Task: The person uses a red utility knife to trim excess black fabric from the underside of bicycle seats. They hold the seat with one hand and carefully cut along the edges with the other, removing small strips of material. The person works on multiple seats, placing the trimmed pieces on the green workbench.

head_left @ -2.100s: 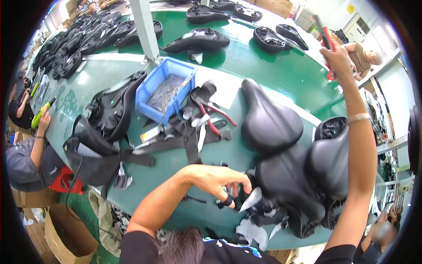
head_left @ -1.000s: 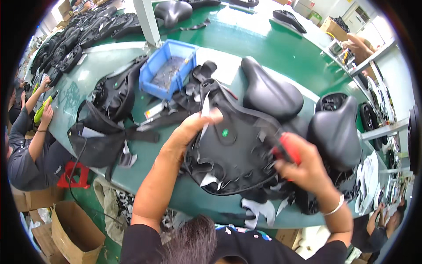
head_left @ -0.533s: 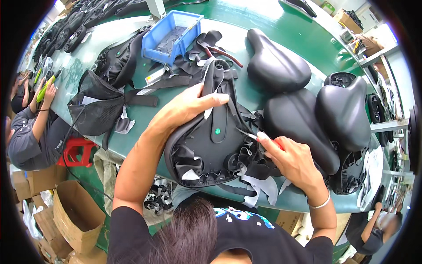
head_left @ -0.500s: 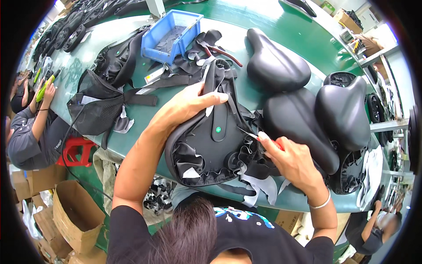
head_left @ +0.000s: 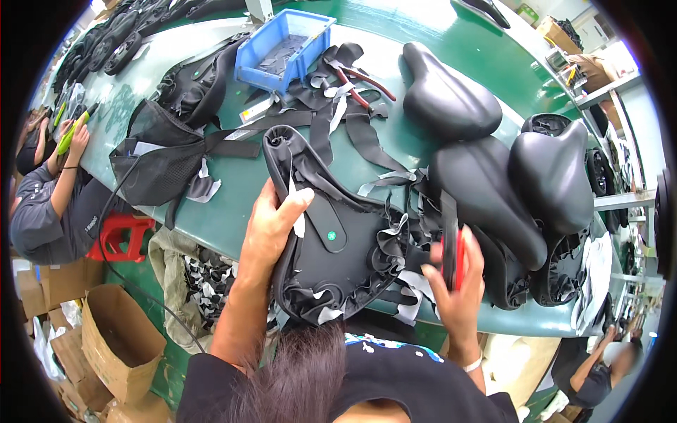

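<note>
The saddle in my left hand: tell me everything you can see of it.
The saddle is black and bottom up, its narrow nose pointing away from you. A leather-like cover gathers in ruffles around a smooth base with a green dot; pale scraps show. Your left hand grips its left rim.

- Setting: a factory workshop.
- The long green counter [head_left: 231, 190] carries many black bicycle saddles [head_left: 451, 99], several with undersides exposed, among fabric strips [head_left: 321, 135].
- A blue parts bin [head_left: 259, 79] and red-handled pliers [head_left: 370, 82] lie alongside.
- An open cardboard box [head_left: 109, 361] and a sack of scraps [head_left: 166, 259] stand below counter height.
- At left, a co-worker [head_left: 53, 215] holds a lime-green tool [head_left: 67, 140].
</note>
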